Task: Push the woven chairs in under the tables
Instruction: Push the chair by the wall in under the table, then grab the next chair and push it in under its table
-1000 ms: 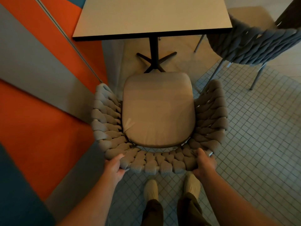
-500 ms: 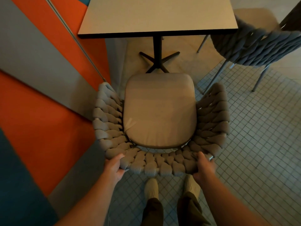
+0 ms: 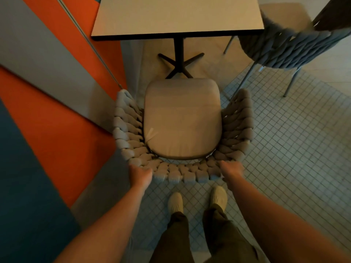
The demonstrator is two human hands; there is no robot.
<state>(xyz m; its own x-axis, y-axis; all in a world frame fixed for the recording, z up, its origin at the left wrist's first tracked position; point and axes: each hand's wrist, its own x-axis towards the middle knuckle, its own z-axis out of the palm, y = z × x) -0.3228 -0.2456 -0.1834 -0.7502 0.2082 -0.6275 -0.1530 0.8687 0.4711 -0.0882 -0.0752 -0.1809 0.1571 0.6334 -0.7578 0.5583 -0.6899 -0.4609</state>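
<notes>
The person is standing on small square floor tiles (image 3: 284, 149), with the left shoe (image 3: 175, 203) and the right shoe (image 3: 218, 196) pointing away, just short of the chair's back. Both bare forearms are reaching forward from the near edge.

The left hand (image 3: 140, 175) is gripping the near left corner of the woven chair (image 3: 182, 174), its fingers curling over the thick braided rim. The right hand (image 3: 230, 170) is holding the near right corner of the same rim in the same way. The two hands are sitting well apart, one at each end of the curved backrest. Motion blur is softening the fingers, so their exact hold is hard to read.

The chair is facing away from the person, toward the table. Its pale seat cushion (image 3: 182, 120) is lying between the two woven sides, and the cushion's far edge is overlapping the feet of the black cross base (image 3: 179, 59). The seat is sitting short of the tabletop's near edge, not under it.

The square table (image 3: 178, 14) is standing beyond, its light top edged in black. On the far right a second woven chair (image 3: 284, 48) is standing beside the table on thin metal legs. Orange, grey and blue wall panels (image 3: 57, 130) are running along the left.
</notes>
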